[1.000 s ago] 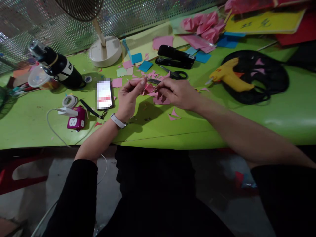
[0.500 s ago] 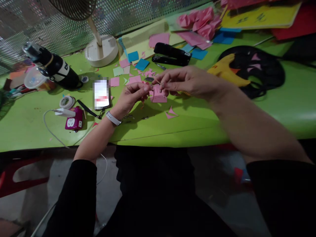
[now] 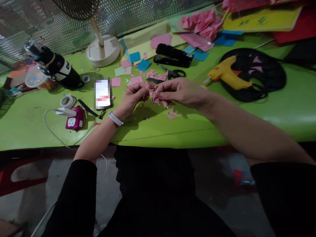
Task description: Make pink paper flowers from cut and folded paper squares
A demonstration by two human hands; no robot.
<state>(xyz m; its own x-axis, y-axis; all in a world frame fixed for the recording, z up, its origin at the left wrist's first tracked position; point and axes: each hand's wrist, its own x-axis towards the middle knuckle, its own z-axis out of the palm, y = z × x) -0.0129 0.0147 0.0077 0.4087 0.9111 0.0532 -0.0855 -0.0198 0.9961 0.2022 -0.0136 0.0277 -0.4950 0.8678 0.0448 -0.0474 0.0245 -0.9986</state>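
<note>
My left hand [image 3: 135, 94] is closed in a pinch on a small pink paper piece [image 3: 149, 86], largely covered by the fingers. Close against it, my right hand [image 3: 171, 92] has thumb and forefinger pressed together; what sits between them is too small to make out. Under the fingertips, pink paper [image 3: 156, 99] shows in part on the green table [image 3: 138, 133]. Scissors with dark handles [image 3: 176, 74] and a dark blade [image 3: 155, 80] lie just beyond the hands among pink scraps [image 3: 158, 75]. Nearer me is a pink paper offcut [image 3: 173, 113].
A black stapler [image 3: 174, 56] lies behind the hands. To the right, a yellow glue gun [image 3: 228, 72] rests on a black mask-like item [image 3: 266, 75]. On the left are a phone [image 3: 102, 93], a purple plug adapter [image 3: 75, 120], a bottle [image 3: 58, 67] and a fan base [image 3: 103, 51].
My right hand has moved left and slightly down, closer to my left hand. The scissors and the glue gun's tip now show where the hand covered them. The left hand stays nearly still.
</note>
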